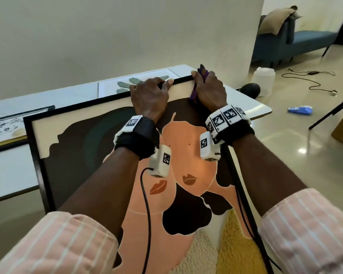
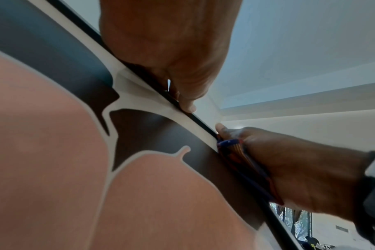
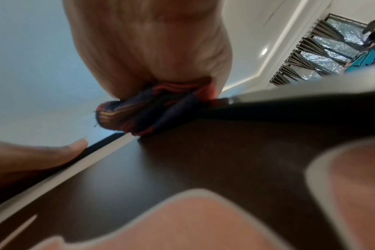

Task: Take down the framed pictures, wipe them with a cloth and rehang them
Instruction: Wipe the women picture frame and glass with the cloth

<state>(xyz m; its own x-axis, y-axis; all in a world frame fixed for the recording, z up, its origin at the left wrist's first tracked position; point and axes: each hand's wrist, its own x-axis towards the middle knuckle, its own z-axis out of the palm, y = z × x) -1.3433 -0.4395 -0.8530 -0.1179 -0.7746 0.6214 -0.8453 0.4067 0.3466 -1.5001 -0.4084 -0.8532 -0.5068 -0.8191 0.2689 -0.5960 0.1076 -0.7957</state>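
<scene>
At nine o'clock in the head view a floral print [image 1: 6, 125] lies flat on the white tabletop [image 1: 10, 171], its left part cut off by the picture's edge. Toward eleven o'clock a second print with grey-green leaves [image 1: 125, 84] lies flat too, its near side hidden behind the hands.

The large framed picture [image 1: 99, 147], black-framed with two peach faces and dark hair, fills the middle, its far edge over the tabletop and its lower end cut off at six o'clock. The left hand [image 1: 149, 95] is the left grip: its fingers curl over the far frame edge, thumb on the front, holding the frame. Its fingertips go behind the frame and cannot be seen.

Just right of it, the right hand [image 1: 209, 89] holds the frame's far corner with a purple striped cloth [image 1: 203, 73] bunched between palm and frame; the right wrist view shows red and yellow stripes on it. Most of the cloth is buried in the fist.

Both wrists carry white blocks with black square code markers; no readable words.

At two o'clock, on the floor, stand a white jar [image 1: 263, 78], a black cable [image 1: 309, 76], a blue wrapper [image 1: 300, 110] with print too blurred to read, and a blue bench [image 1: 297, 40].
</scene>
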